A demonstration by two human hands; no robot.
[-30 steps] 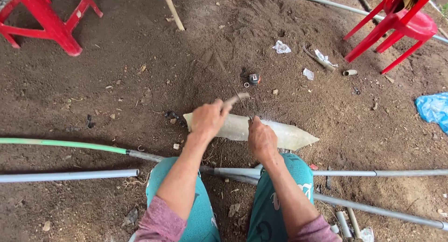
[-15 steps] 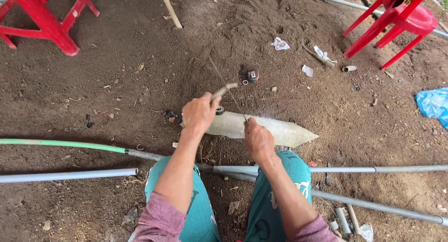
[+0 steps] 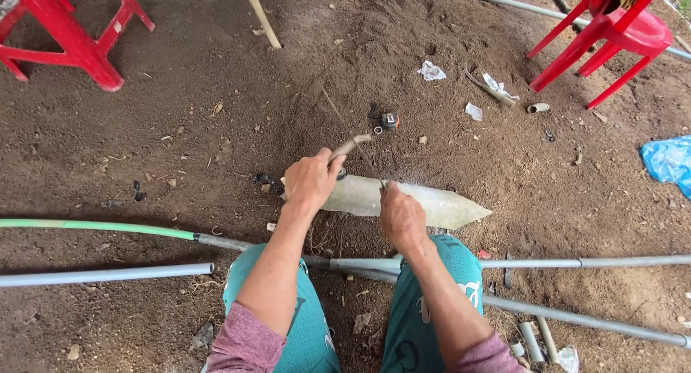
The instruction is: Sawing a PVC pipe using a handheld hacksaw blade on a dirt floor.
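Pale pointed piece: I see a whitish, translucent, tapered piece (image 3: 425, 200) lying flat on the dirt floor just in front of the knees, its tip pointing toward my right; I take it for plastic, though the view is too soft to be sure.
Left hand: my left hand (image 3: 311, 179) is closed around a short, thin grey tool (image 3: 350, 146) at the blunt end of the pale piece; the tool sticks up and away from the fist.
Right hand: my right hand (image 3: 401, 215) rests palm down on the middle of the pale piece, fingers curled over something small at its upper edge that I cannot make out.
Wire: a thin dark wire (image 3: 344, 125) runs slantwise from near the hands out over the soil.
Legs: teal trousers (image 3: 432, 287) frame the lower view.
Pipes: grey pipes (image 3: 576, 261) cross under the knees; a green pipe (image 3: 93, 227) runs off to the left.
Small round object: an orange-and-black item (image 3: 389, 120) lies on the soil beyond the hands.
Stools: one red plastic stool (image 3: 72, 42) far left, another (image 3: 612, 35) far right.
Blue bag: crumpled blue plastic (image 3: 669, 161) at the right edge.
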